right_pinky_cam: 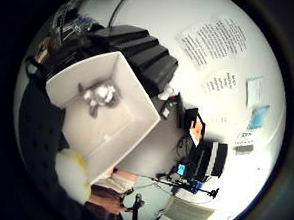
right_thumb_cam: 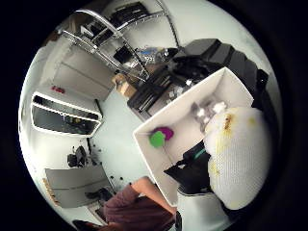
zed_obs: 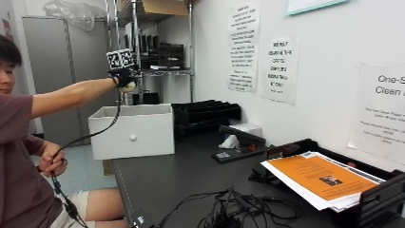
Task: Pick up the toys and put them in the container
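Nearest, an orange sheet (zed_obs: 323, 178) tops papers in a black tray (zed_obs: 380, 199). Far left on the dark table (zed_obs: 183, 175), a square white container (zed_obs: 133, 130) holds a grey-white toy (right_pinky_cam: 98, 96) and green and purple ones (right_thumb_cam: 160, 137). Above it, the gloved right hand (zed_obs: 124, 78) curls round a pale, textured yellowish toy (right_thumb_cam: 238, 159).

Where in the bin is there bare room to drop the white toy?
The hand grips the white toy above the bin. Free: the bin floor between the grey toy at one end and the green and purple toys at the other. Crowded: the table by the cables and paper tray.
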`<state>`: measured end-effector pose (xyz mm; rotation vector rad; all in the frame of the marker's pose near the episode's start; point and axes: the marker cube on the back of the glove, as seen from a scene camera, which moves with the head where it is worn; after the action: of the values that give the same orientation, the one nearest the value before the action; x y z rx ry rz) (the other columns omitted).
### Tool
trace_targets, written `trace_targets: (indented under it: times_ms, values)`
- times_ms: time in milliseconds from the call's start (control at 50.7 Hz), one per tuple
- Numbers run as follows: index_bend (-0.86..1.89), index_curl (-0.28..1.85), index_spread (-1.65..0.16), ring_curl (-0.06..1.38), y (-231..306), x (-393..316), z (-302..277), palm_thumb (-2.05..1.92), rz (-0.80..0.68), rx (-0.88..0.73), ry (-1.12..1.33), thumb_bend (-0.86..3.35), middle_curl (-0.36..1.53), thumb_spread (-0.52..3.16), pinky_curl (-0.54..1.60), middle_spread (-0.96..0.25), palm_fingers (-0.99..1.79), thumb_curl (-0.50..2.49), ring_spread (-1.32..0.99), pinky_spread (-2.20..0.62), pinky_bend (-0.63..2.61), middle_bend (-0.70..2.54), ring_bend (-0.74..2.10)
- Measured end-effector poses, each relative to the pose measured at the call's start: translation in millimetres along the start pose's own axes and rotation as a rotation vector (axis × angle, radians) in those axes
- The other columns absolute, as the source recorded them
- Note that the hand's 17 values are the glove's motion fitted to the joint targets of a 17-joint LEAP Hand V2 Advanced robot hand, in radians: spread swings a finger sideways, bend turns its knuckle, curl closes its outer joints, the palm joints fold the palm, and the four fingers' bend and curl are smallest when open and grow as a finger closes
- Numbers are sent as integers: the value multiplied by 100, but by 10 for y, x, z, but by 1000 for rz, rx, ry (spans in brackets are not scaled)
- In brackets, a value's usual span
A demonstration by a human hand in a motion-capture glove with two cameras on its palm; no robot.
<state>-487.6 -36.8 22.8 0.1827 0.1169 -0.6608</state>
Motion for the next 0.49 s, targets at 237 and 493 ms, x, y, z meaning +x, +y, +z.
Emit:
trace_targets:
  times_ms: [237,493]
  values:
    - [50,110,-35,66,-66,-96,146,55,-10,-129,20,-1,79,64,72,-26,72,104,-33,-41,129,107,147]
    - [-3,68,-29,43,-16,-50,166,-6,-4,-243,-21,-10,48,104,60,0,-65,70,-7,-9,125,17,70]
